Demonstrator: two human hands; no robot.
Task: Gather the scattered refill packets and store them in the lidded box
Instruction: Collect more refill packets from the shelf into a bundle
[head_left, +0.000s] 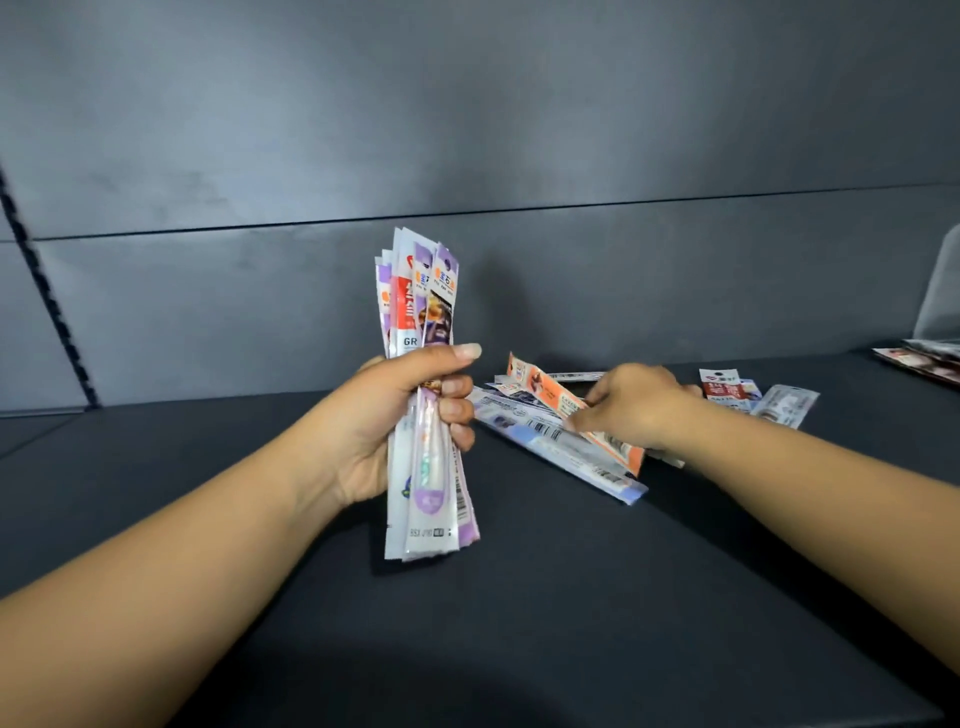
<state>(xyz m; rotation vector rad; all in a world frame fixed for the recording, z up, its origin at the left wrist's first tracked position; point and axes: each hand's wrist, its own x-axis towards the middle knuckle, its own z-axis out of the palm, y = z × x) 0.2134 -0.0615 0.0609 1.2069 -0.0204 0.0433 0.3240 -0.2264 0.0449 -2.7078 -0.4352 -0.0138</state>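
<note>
My left hand is shut around an upright bundle of several long refill packets, purple, white and red, held above the dark table. My right hand pinches an orange packet that lies tilted over a pile of white and lilac packets on the table. More packets, red-and-white and clear silver, lie just beyond my right hand. A translucent box shows at the far right edge, mostly out of frame; whether it has a lid on I cannot tell.
The dark table runs back to a dark grey panel wall. A few more flat packets lie at the far right by the box.
</note>
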